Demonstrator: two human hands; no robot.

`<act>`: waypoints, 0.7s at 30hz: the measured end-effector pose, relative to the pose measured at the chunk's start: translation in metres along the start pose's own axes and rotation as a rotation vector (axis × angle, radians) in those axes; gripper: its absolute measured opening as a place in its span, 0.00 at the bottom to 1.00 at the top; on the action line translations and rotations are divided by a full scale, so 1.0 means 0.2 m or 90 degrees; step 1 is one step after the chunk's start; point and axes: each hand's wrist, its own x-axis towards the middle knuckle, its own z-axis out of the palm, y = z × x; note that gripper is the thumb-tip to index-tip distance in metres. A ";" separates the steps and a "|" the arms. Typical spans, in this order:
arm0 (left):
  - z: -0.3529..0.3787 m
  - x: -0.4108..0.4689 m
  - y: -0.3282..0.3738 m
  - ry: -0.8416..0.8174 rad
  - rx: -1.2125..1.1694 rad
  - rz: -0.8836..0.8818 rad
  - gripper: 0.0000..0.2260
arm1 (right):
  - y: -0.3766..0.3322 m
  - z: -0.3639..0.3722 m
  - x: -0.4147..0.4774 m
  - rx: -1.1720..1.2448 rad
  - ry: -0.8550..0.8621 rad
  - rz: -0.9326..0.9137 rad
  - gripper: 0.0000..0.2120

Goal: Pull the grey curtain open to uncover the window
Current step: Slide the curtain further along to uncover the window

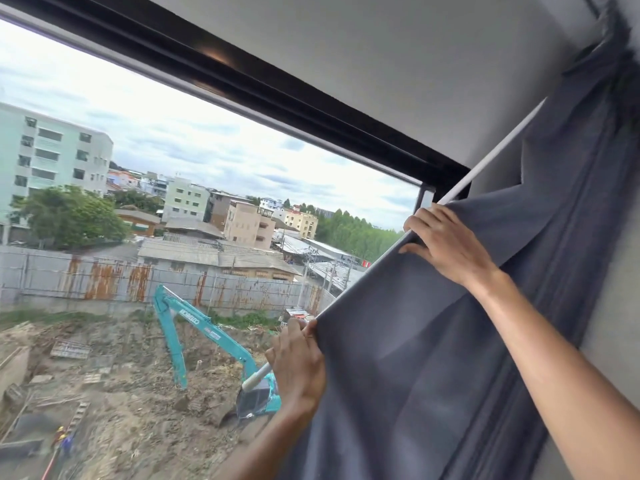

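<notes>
Grey fabric curtain [433,341] bunched in folds right of the black-framed window [173,168]. Left hand [299,362] pinches its leading edge; right hand [446,244] clasps the edge higher against a white rod [498,154].

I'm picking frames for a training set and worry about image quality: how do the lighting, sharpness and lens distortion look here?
Head view: bright overcast daylight through the window, sky close to blown out; a small glare spot on the black frame; grey curtain and both hands evenly lit and fairly sharp; wide-angle tilt slants the frame and the white rod.
</notes>
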 end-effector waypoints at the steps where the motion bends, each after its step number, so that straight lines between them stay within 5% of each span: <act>1: 0.00 0.00 0.00 -0.004 0.000 0.003 0.12 | -0.01 0.01 0.00 0.003 -0.002 0.006 0.21; 15: 0.04 -0.03 -0.18 -0.067 0.015 -0.002 0.05 | -0.14 0.12 -0.03 -0.009 -0.032 0.019 0.24; 21: 0.02 -0.05 -0.25 -0.110 0.026 0.007 0.10 | -0.22 0.15 -0.05 -0.001 -0.060 0.025 0.27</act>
